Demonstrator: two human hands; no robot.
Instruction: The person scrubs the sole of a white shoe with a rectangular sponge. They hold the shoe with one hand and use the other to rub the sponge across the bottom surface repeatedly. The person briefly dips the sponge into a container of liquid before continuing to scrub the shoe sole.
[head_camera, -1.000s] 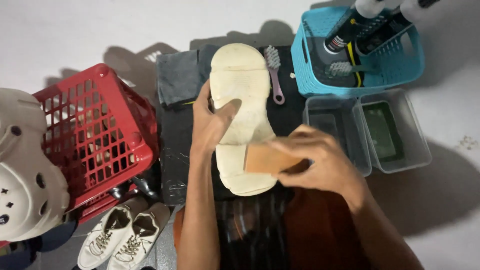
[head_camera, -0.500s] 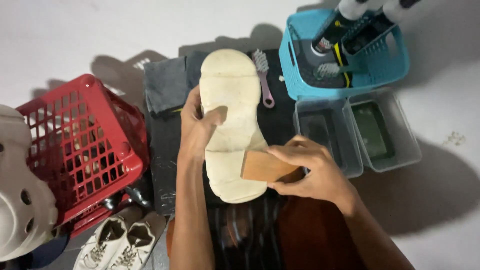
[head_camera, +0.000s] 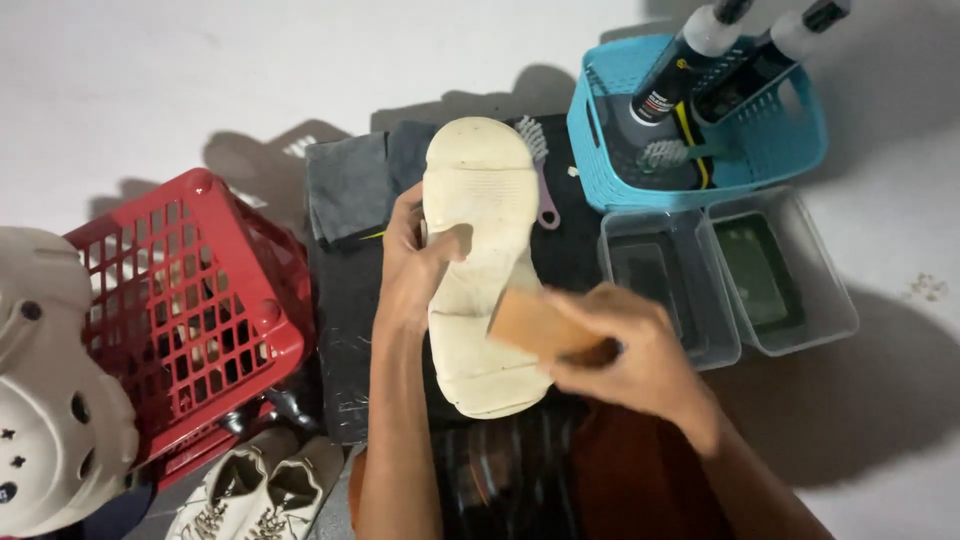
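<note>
A pale grey floor (head_camera: 180, 80) fills the view, smooth and bare along the top and right. Hard light from above throws dark, sharp-edged shadows onto it behind the red basket (head_camera: 200, 300) and the blue basket (head_camera: 700, 120). A dark mat (head_camera: 345, 320) lies spread on the floor in the middle. No walls, windows or furniture show.

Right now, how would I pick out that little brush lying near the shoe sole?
Find the blue basket at the top right. Just left of it, on the dark mat, lies the small brush beside the cream sole: purple handle, pale bristles, unlike the brush inside the basket.
</note>
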